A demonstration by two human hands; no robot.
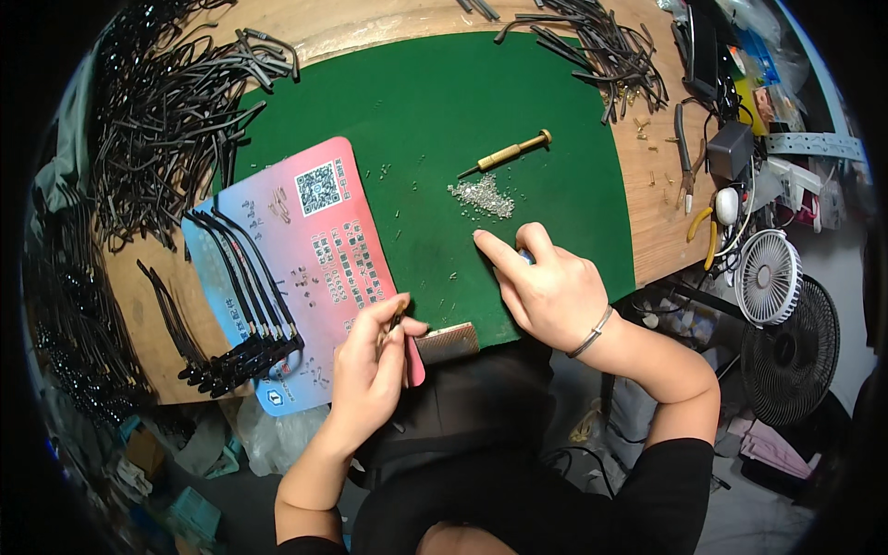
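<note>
My left hand (368, 365) is closed at the mat's near edge, its thumb and fingertips pinching a small dark piece (398, 319) whose kind I cannot make out. Over the green mat (425, 111), my right hand (555, 294) points its index finger at a pile of tiny silver metal parts (483, 197). Its other fingers curl around something with a blue end (525, 256), mostly hidden. Beyond the pile lies a brass screwdriver (513, 154). Under my left wrist is a pink and blue printed pad (277, 240), where several black eyeglass temples (242, 277) lie side by side.
Heaps of dark temples lie at the back left (157, 120) and back right (610, 55). A ridged metal block (448, 342) sits at the front edge. Cutting pliers (686, 162), yellow-handled pliers (705, 236) and a white fan (768, 277) are at the right.
</note>
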